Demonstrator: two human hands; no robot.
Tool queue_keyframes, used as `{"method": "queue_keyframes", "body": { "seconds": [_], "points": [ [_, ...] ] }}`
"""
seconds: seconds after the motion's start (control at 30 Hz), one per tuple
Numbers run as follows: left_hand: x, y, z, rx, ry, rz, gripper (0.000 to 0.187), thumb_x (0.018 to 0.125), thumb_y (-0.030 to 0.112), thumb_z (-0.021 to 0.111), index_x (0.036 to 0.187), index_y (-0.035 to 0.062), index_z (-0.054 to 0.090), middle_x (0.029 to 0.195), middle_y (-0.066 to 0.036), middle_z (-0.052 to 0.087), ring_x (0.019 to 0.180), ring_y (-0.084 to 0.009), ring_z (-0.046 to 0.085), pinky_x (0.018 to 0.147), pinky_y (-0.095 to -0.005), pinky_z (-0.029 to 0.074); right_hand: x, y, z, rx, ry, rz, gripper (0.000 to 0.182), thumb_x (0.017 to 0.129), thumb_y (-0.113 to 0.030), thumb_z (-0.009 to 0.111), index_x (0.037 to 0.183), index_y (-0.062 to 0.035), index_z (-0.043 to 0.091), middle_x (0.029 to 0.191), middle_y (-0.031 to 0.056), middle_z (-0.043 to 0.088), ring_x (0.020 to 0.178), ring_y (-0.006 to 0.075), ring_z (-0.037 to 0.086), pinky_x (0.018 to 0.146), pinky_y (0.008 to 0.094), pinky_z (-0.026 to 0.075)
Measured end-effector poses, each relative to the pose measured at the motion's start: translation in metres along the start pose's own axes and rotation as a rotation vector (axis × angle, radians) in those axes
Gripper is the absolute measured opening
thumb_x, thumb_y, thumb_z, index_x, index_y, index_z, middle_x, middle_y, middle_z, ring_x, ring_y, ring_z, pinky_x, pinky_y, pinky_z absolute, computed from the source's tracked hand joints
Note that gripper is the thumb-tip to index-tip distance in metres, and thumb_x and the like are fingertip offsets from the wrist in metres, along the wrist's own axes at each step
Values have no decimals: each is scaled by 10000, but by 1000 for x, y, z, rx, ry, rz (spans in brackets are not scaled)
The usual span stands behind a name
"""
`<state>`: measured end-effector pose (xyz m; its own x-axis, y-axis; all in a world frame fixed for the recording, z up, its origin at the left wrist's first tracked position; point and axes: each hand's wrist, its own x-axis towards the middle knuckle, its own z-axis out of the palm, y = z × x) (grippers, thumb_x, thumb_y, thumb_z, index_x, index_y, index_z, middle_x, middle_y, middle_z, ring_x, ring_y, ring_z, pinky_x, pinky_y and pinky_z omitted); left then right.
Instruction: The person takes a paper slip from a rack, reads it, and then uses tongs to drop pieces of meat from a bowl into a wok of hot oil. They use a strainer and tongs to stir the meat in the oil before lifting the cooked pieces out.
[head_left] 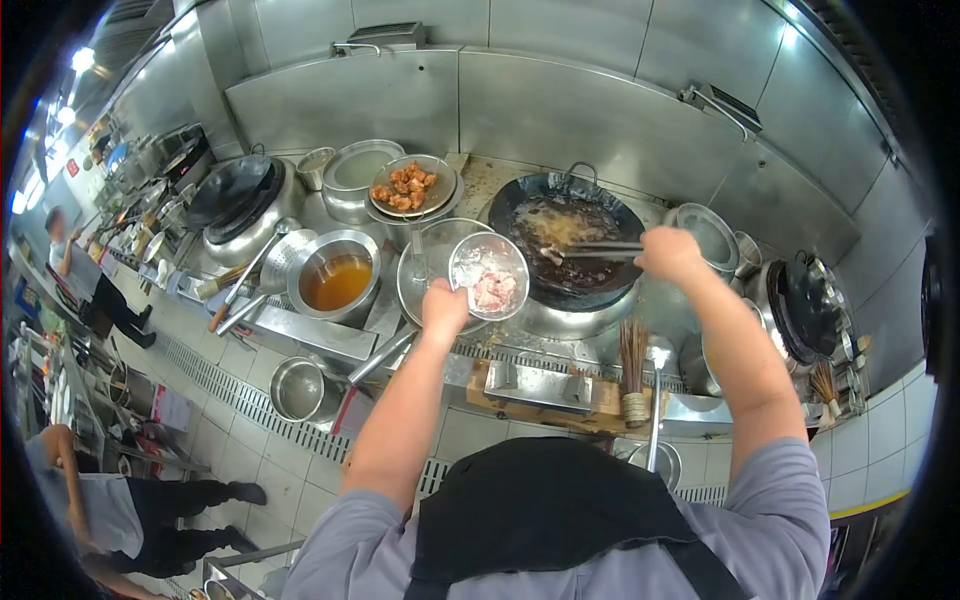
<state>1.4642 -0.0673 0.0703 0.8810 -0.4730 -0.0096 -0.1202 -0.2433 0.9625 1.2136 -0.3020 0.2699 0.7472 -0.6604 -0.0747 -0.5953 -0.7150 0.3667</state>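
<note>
Left hand (pixel 444 305) clamps the rim of a round steel bowl (pixel 488 272) of pale raw meat. Right hand (pixel 668 252) pinches thin chopsticks (pixel 598 248), tips over the black wok's (pixel 565 240) bubbling oil.

Brushed stainless-steel wall panels (pixel 560 100) rise behind the long steel cooking range (pixel 330 330); pale square floor tiles (pixel 225 420) run alongside, bright ceiling lamps (pixel 80 60) glaring far left.

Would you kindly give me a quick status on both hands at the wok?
Left hand grips bowl of raw meat beside wok. Right hand holds chopsticks over the oil. Nothing in the way.
</note>
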Motion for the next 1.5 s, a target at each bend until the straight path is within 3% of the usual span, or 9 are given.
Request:
{"method": "queue_keyframes", "body": {
  "seconds": [0.3, 0.43, 0.53, 0.63, 0.73, 0.87, 1.07, 1.27, 1.5],
  "points": [
    [-5, 2, -5, -82, -6, -10, 166, 758, 130, 588, 764, -34, 562, 709, -251, 629, 713, -390, 647, 669, -442, 488, -36, 20, -39, 39, 160, 121, 385, 847, -365, 657, 1016, -19, 680, 1027, 172, 684, 971, 339, 658, 845, 425, 523],
    [-9, 4, -12, -15, 2, 63, 171, 760, 134, 591, 738, -25, 533, 702, -253, 608, 706, -407, 623, 667, -450, 474, -81, 12, -87, 84, 218, 49, 372, 814, -321, 692, 1022, -13, 675, 1045, 159, 675, 974, 330, 652, 854, 425, 517],
    [-13, 10, -11, 2, -32, 109, 180, 768, 144, 600, 739, -21, 533, 708, -248, 606, 715, -410, 615, 674, -452, 470, -99, -1, -95, 123, 66, -34, 395, 792, -306, 712, 1060, -21, 661, 1077, 149, 664, 989, 322, 644, 856, 426, 516],
    [-11, 16, -6, 17, -70, 116, 195, 781, 167, 621, 772, -22, 572, 753, -248, 634, 754, -412, 625, 700, -441, 482, -96, -25, -73, -39, 154, -294, 388, 799, -294, 705, 1079, -34, 637, 1014, 120, 656, 977, 298, 641, 811, 409, 524],
    [7, -6, 12, -54, -58, 96, 202, 778, 165, 624, 822, -32, 606, 798, -246, 661, 746, -381, 660, 704, -416, 506, -92, -38, -80, -127, 143, -269, 305, 806, -293, 701, 982, -48, 655, 946, 96, 654, 905, 276, 656, 779, 388, 531],
    [1, 4, 1, -159, -131, -54, 174, 805, 105, 587, 847, -64, 603, 777, -196, 683, 604, -247, 688, 507, -353, 526, -93, -5, -81, -66, 328, -170, 297, 824, -299, 692, 1014, -71, 675, 994, 97, 670, 922, 302, 651, 795, 412, 526],
    [-7, -4, -3, -321, -186, -92, 140, 834, 36, 533, 892, -91, 546, 765, -205, 662, 607, -258, 686, 468, -334, 560, -103, 31, -84, -81, 435, -67, 338, 830, -291, 687, 1074, -57, 668, 1038, 127, 668, 962, 332, 638, 841, 431, 516],
    [-23, 19, -7, -222, -211, -117, 160, 875, 48, 522, 989, -63, 540, 868, -180, 667, 690, -237, 695, 536, -308, 591, -108, 51, -63, 17, 322, 91, 282, 801, -254, 701, 974, -35, 665, 949, 138, 641, 920, 352, 624, 801, 443, 505],
    [-25, 27, 6, -250, -176, -152, 128, 861, 38, 516, 963, -38, 536, 880, -149, 656, 720, -230, 691, 562, -313, 595, -74, 67, -24, -5, 100, 199, 308, 824, -306, 687, 962, -31, 693, 1015, 152, 684, 958, 329, 658, 833, 423, 527]
  ]
}}
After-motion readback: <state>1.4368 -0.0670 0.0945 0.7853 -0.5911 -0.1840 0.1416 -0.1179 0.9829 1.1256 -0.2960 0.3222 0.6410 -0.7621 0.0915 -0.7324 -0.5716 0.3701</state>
